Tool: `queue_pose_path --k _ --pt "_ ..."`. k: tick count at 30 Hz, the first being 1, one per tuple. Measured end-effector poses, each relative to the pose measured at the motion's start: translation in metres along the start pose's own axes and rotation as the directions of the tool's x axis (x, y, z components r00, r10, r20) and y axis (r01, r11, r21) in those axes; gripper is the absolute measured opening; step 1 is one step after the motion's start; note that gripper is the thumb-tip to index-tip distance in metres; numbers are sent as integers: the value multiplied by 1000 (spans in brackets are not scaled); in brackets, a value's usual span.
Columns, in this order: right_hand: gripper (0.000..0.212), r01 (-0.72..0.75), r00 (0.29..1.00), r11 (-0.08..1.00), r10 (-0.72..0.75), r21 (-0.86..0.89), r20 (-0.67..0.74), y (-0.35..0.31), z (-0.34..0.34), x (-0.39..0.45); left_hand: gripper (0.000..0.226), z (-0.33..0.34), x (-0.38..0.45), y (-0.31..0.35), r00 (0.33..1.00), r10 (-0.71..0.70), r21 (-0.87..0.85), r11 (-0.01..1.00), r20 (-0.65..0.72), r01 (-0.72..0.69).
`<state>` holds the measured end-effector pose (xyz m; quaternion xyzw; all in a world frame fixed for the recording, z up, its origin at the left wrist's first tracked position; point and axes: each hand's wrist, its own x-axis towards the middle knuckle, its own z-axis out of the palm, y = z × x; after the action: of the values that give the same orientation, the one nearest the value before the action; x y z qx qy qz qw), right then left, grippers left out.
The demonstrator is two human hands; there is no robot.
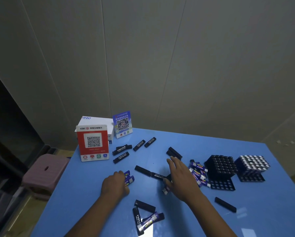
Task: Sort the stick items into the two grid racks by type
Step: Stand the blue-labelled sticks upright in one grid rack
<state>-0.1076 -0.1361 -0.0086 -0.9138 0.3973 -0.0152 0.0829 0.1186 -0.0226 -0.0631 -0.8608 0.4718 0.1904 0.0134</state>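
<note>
The left hand (115, 184) has its fingers (121, 173) curled round a pair of purple sticks (128, 178), which poke out toward two o'clock, likely gathered there so several of one kind can go into a rack together. The right hand (179, 175) lies flat and low, fingers (173, 159) straight and slightly spread, reaching toward twelve o'clock over a long black stick (151, 172) on the tabletop (211, 146); it holds nothing that I can see, though its palm hides what is underneath.

Out from the hands, loose sticks lie everywhere. At three o'clock of the right hand a heap of purple ones (198, 173) sits just beside the black rack (220, 166), handy for loading. That rack stands full of black sticks on end, and the second rack (252, 165), further toward three o'clock, holds purple sticks with pale tops. So the sorting seems well along, with stragglers left: a black cluster (129, 148) at eleven o'clock, a pair (175, 153) at twelve, a mixed pile (146, 216) at six, and one black stick (225, 204) at four.

Two code signs (92, 144) and a white box (98, 122) stand at the far left corner.
</note>
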Motion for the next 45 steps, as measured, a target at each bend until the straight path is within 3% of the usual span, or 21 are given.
queue_pose_path --k 5,10,14,22,27,32,38,45 --pt "64 -32 999 998 32 46 -9 2 1 -6 36 -1 -2 -4 1000 8 -22 1000 -20 -8" --pt "58 -44 998 994 48 104 -36 9 -4 -18 35 -8 -14 -5 996 8 -232 972 -94 -30" --pt "52 -52 996 977 66 209 -61 15 -11 -28 23 -18 -31 17 988 25 -488 868 -151 -96" --pt "50 -6 989 934 58 358 -135 41 -39 -61 23 -25 -70 101 978 81 -614 768 -190 -183" --pt "45 52 970 918 48 393 -240 71 -61 -97 24 -22 -107 168 981 57 -774 607 -184 -180" --pt "29 106 971 809 42 579 -237 105 -80 -140 16 -17 -140 229 973 104 -789 570 -208 -230" --pt "22 83 983 549 91 832 -158 140 -98 -185 22 -7 -172 285 963 156 -792 548 -219 -269" --pt "26 23 992 483 99 876 -80 177 -106 -206 39 2 -188 318 956 254 -760 590 -147 -274"
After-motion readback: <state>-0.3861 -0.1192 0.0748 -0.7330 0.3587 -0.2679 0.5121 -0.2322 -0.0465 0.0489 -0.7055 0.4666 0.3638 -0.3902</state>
